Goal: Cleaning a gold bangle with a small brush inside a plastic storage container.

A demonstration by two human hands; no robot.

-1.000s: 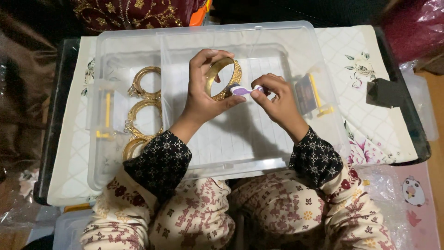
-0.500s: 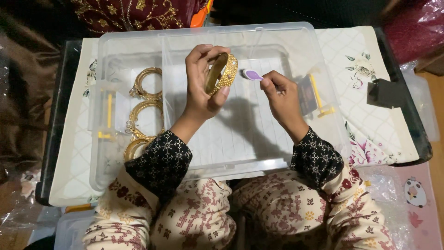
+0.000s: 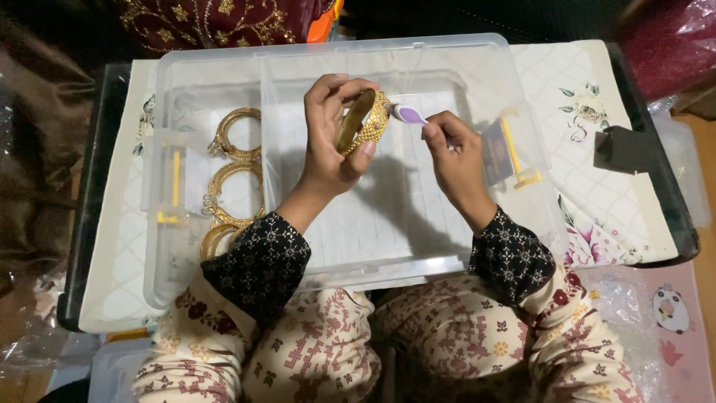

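While spread across the worktop (image 3: pixel 634 231) on a quilted white cloth with printed flowers, holds two clear plastic bins: the wide outer bin (image 3: pixel 168 283) below, and, nested toward its right, the smaller inner bin (image 3: pixel 388 265) with a pale ribbed bottom. Left of that inner wall, in the outer bin, three more gold bangles (image 3: pixel 235 186), lying flat in a near-to-far column, well apart from both hands. Raised above the middle of the inner bin, toward its far side, the left hand (image 3: pixel 328 149), closed around a gold bangle (image 3: pixel 365 121) pinched between thumb and fingertips. Stands on edge, its ring tilted, beaded outer face turned right toward the other hand, open centre largely hidden by the fingers. Just right of it, the right hand (image 3: pixel 455 160), shut on the stem of a small purple-headed brush (image 3: pixel 408 114), most of the handle buried in the grip. Points left and slightly away, head at the bangle's right rim, touching or a hair short of it; cannot tell which. Nearer hand to that rim: the right.
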